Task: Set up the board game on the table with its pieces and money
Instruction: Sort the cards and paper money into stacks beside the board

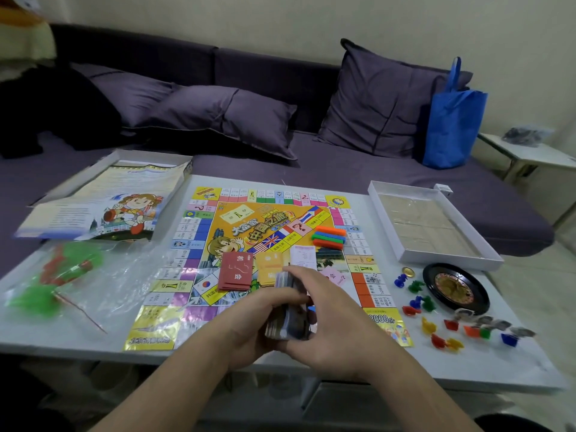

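Taking the square, brightly printed paper game board [199,244] as the landmark: off its left edge lies a crumpled clear plastic bag holding green and red plastic pieces [62,275], and beyond that, at the board's far-left corner, the open white box lid with the cartoon-printed rules sheet [103,204] on top. On the board's middle sit a dark red card deck [235,271] and, just right of it, a yellow card deck [268,269]. Over the board's near edge, the left hand [249,322] cups a thick stack of paper play money [288,310] from below and the side, its grip closed around the stack; the right hand [327,319] lies over the stack's right side, fingers curled on it, so both hands hold the money above the white tabletop [452,363], not yet set down. Farther up the board, towards its right side, lie orange, green and blue plastic bars [329,237]. Off the board's right edge stand small coloured plastic pawns [436,325], a black roulette wheel [455,288] and a shallow white box tray [430,226]

The step looks like squaring or sorting the notes. To do it well, keep the left grip firm while the right thumb fans or peels notes, tap the edges level, and lay the piles on bare tabletop beside the board's near edge, clear of both decks
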`<state>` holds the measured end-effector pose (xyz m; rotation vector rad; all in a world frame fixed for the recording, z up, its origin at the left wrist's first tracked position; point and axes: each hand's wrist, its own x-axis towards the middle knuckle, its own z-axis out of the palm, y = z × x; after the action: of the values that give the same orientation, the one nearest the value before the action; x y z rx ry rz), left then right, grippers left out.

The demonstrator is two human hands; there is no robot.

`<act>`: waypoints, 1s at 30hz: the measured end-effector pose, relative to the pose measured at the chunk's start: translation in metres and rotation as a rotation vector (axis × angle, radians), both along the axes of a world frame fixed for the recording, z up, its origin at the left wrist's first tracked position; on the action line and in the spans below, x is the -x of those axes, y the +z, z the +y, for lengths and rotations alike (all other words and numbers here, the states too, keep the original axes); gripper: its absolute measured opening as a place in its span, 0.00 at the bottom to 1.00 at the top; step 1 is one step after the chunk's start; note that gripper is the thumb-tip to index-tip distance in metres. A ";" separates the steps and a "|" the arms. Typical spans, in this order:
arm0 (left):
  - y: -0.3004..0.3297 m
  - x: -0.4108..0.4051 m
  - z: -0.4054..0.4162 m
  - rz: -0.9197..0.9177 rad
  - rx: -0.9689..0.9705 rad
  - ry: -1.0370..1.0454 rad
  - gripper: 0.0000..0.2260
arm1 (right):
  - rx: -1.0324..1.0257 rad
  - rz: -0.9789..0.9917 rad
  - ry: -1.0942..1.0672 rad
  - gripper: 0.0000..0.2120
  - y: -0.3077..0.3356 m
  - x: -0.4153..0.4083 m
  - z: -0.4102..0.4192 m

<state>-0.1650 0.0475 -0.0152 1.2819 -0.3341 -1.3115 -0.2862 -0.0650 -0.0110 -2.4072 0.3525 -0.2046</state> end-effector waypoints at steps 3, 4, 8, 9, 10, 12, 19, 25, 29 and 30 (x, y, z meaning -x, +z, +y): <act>0.001 -0.001 0.002 -0.001 0.003 -0.018 0.12 | -0.031 0.017 0.012 0.51 0.002 0.000 0.001; 0.001 -0.002 0.002 -0.001 0.005 -0.021 0.13 | -0.025 0.014 0.011 0.52 0.002 0.000 0.001; 0.002 -0.002 0.005 0.077 0.037 0.010 0.16 | -0.012 -0.036 -0.005 0.49 0.003 0.000 0.001; 0.002 -0.003 0.006 0.106 0.052 0.020 0.16 | -0.028 -0.050 -0.006 0.49 0.003 0.000 0.001; 0.001 -0.004 0.007 0.132 0.068 0.030 0.17 | -0.062 -0.064 -0.003 0.48 0.003 0.000 0.000; 0.000 -0.006 0.009 0.163 0.099 0.037 0.15 | -0.169 -0.090 0.012 0.48 0.003 0.000 0.000; -0.002 -0.006 0.010 0.088 0.134 0.041 0.11 | -0.231 -0.044 0.029 0.53 0.002 0.000 0.003; 0.002 0.000 0.005 0.107 0.158 0.125 0.10 | -0.155 -0.073 0.036 0.50 0.004 -0.003 0.004; 0.003 -0.002 0.006 0.105 0.127 0.146 0.14 | -0.242 -0.060 0.027 0.56 0.004 -0.004 0.005; 0.003 -0.003 0.005 0.107 0.117 0.148 0.15 | -0.262 -0.057 0.020 0.57 0.004 -0.005 0.006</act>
<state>-0.1621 0.0529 -0.0123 1.1126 -0.2330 -1.2115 -0.2815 -0.0593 -0.0065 -2.1419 0.3088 -0.2040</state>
